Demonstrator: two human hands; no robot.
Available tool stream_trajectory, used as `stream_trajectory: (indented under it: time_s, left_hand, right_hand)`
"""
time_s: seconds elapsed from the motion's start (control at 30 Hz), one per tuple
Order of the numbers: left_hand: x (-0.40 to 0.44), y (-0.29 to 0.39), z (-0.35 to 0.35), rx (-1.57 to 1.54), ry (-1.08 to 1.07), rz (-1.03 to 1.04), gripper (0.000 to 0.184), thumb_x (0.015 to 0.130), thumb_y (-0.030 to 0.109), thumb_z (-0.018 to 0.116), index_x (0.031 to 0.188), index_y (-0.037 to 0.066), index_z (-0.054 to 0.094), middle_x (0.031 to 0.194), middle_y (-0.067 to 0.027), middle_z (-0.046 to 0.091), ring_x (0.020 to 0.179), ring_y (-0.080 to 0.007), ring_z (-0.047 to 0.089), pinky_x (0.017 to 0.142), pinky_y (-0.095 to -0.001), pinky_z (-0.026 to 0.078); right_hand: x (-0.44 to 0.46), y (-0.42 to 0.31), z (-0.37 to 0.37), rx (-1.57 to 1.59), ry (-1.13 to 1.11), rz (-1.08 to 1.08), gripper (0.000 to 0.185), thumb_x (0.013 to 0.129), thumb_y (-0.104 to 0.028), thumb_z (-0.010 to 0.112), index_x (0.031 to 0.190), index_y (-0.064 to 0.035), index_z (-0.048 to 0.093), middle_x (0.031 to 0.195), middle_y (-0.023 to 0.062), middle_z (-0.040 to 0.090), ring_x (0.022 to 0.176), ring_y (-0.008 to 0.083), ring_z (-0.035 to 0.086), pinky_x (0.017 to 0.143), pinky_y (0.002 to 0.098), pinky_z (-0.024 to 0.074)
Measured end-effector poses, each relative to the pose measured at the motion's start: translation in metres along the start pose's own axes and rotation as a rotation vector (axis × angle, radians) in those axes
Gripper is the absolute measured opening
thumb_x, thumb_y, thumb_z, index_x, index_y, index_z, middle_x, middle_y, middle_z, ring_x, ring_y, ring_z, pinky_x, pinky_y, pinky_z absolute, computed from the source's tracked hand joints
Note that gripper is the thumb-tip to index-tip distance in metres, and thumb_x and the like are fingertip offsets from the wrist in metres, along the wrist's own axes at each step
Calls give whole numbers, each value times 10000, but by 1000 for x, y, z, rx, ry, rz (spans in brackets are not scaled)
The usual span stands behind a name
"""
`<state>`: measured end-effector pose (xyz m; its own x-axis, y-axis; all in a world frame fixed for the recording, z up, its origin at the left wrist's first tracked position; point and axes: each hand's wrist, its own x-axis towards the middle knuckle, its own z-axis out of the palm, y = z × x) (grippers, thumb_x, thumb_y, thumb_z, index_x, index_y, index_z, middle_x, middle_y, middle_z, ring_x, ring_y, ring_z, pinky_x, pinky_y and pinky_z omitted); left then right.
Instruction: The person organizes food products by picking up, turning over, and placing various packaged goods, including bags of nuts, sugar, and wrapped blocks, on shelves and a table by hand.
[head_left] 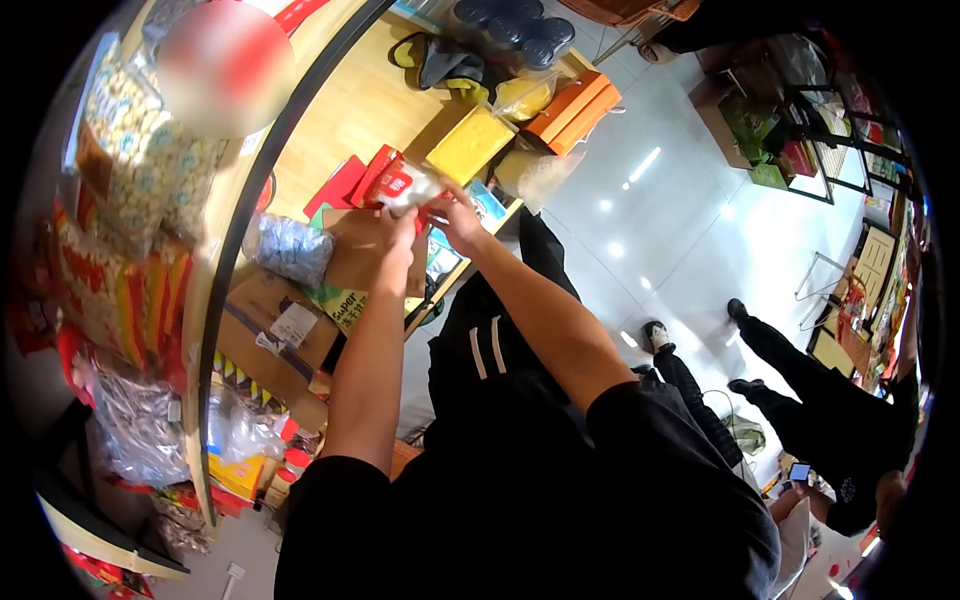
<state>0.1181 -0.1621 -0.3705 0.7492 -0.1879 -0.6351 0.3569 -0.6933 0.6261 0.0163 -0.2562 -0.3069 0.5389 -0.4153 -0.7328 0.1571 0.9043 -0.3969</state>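
With your left hand (401, 236) and right hand (459, 222), your grip pinches the red-and-white packet (393, 183) at its near end, seemingly so 2 hands steady it above the wooden surface (340, 100), near the yellow box (470, 138), within easy reach.

On the pale wood-grain tabletop (340, 105), partly bare: dark-grey-and-yellow fabric items (448, 66), type unclear; clear-wrapped pack of dark round containers (515, 28); yellow rectangular box (470, 138); flat bright-red packet (338, 187). Near the edge, beside the yellow one, an orange rectangular box (575, 112), underside hidden.
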Motion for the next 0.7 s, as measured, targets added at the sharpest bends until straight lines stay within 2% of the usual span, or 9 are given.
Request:
stream_trajectory:
  time_s: [0.1,0.27,0.33,0.4,0.47,0.5,0.53,0.6,0.7]
  left_hand:
    - [-13,15,5,62,20,53,673,733,180,720,1299,-6,406,1231,-217,543,1110,-323,560,944,-385,437]
    - [-13,10,8,-57,-17,129,582,735,60,659,1223,-96,382,1147,-257,562,1070,-305,579,932,-362,439]
    - [-19,9,0,-111,-125,80,481,731,38,662,1132,-82,426,1092,-221,596,1011,-272,596,872,-352,457]
    - [-28,5,-23,272,-150,285,402,743,44,684,1082,6,471,922,-92,569,886,-206,556,815,-313,441]
    - [-9,-74,-12,-357,7,387,332,753,37,689,1040,53,523,975,-57,529,923,-175,514,845,-335,439]
    - [-5,-100,-22,-306,-16,515,319,759,31,686,1040,57,537,959,-44,541,902,-171,537,818,-326,458]
    - [-22,-106,-34,-316,-40,496,276,788,59,664,1038,58,548,892,-32,558,826,-160,552,776,-301,469]
    - [-67,-81,-62,-375,-156,76,117,855,119,603,936,38,575,738,-28,529,613,-124,504,552,-261,432]
    - [-101,-108,-86,-339,-129,69,182,891,152,576,797,25,484,645,-19,437,495,-90,365,469,-275,304]
  right_hand:
    - [7,8,-11,-42,-100,39,555,828,8,529,1364,-60,403,1094,104,518,1025,223,528,899,364,432]
    - [8,6,-19,-21,-103,-10,537,829,5,532,1348,-32,405,1085,114,539,1025,211,537,896,343,436]
    - [3,-5,-21,-136,-104,24,521,830,-3,547,1332,-27,409,1083,122,566,1015,210,556,907,331,436]
    - [-11,-22,-20,-306,-138,21,454,855,-22,525,1298,-29,426,1052,116,597,954,212,592,850,337,477]
    - [-25,-40,-27,-362,-235,51,400,866,-27,512,1262,-26,459,1024,124,601,910,208,603,779,333,504]
    - [-37,-50,-26,-384,-245,8,362,869,-19,511,1230,-19,480,1015,128,602,884,205,607,753,326,508]
    - [-52,-59,-21,-406,-256,-38,326,873,-11,509,1198,-12,501,1007,132,603,858,202,611,728,320,512]
    - [-85,-80,-8,-478,-336,-158,275,877,15,501,1151,-4,524,1000,133,605,837,194,606,729,309,509]
    - [-160,-123,47,-462,-492,-398,285,857,55,500,1127,-26,533,878,59,589,742,143,575,670,275,483]
